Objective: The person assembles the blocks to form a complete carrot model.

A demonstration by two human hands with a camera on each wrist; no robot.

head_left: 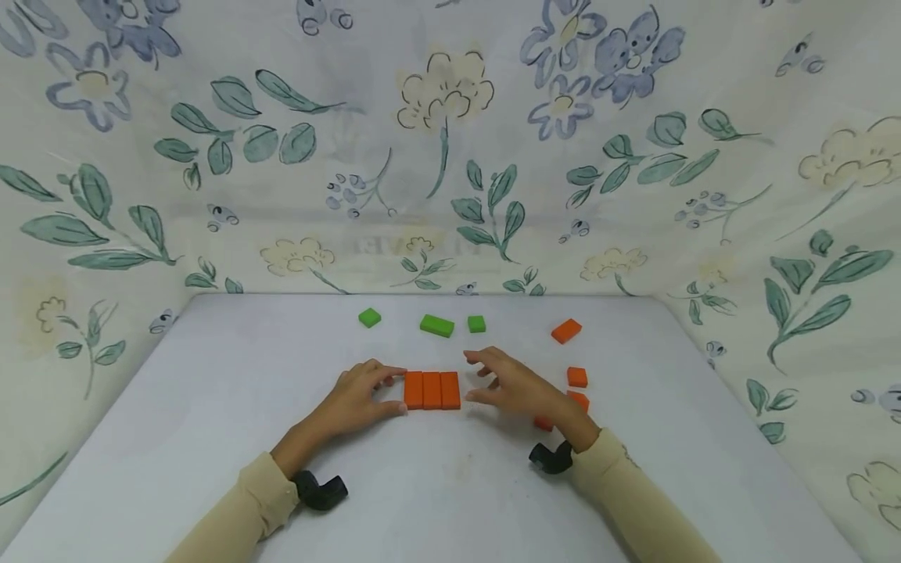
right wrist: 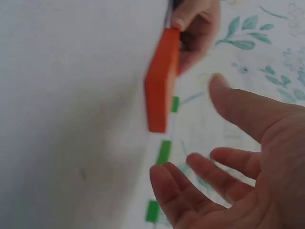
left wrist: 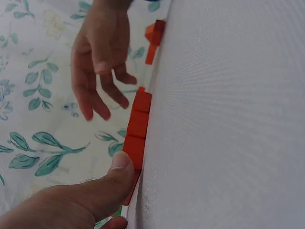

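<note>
Three orange rectangular blocks point(head_left: 432, 390) lie side by side, their long sides together, in the middle of the white table. My left hand point(head_left: 362, 395) is at the row's left end, thumb tip by the near corner and index finger by the far corner. In the left wrist view, its thumb point(left wrist: 112, 179) touches the end of the orange row point(left wrist: 136, 133). Just off the right end, my right hand point(head_left: 510, 383) has its fingers spread and holds nothing. The right wrist view shows a gap between that hand point(right wrist: 228, 167) and the orange row point(right wrist: 159, 90).
Along the back lie a green cube point(head_left: 476, 324), a longer green block point(head_left: 437, 325) and another small green block point(head_left: 369, 317). Right of my right hand are several orange pieces, among them a block point(head_left: 566, 331) and a cube point(head_left: 577, 377). A flowered cloth point(head_left: 450, 156) hangs behind the table.
</note>
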